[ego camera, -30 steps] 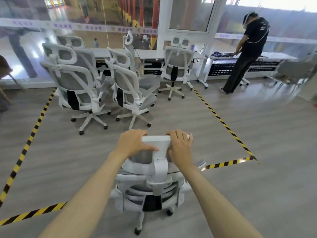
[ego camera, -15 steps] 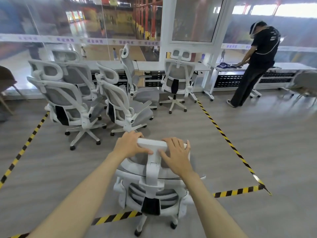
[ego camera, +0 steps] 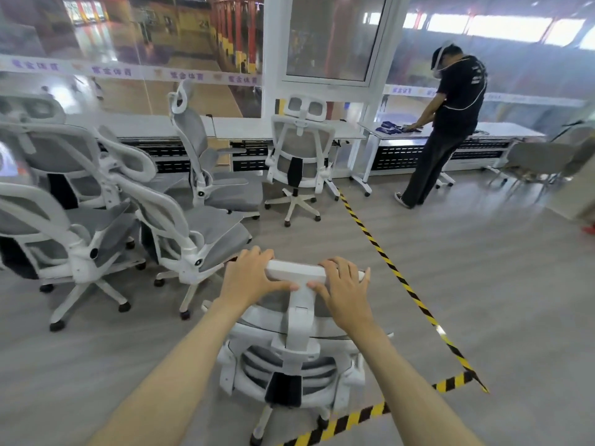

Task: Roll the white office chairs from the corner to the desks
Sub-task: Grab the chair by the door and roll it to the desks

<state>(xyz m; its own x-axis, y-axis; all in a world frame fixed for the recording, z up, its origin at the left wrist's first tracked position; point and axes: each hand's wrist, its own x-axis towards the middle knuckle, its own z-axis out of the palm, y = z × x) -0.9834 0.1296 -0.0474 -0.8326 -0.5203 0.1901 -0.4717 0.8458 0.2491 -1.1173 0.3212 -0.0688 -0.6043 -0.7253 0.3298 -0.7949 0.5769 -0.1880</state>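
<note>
Left hand (ego camera: 249, 281) and right hand (ego camera: 346, 292) curl fingers (ego camera: 256, 256) over the headrest (ego camera: 294, 272); we push evenly, straight toward the counter (ego camera: 244, 128).

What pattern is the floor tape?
The floor tape has yellow and black diagonal stripes; head view.

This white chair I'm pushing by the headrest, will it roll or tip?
Likely rolls easily: the chair has casters on smooth floor. The left hand and right hand grip high, at the headrest, so it may tip.
</note>
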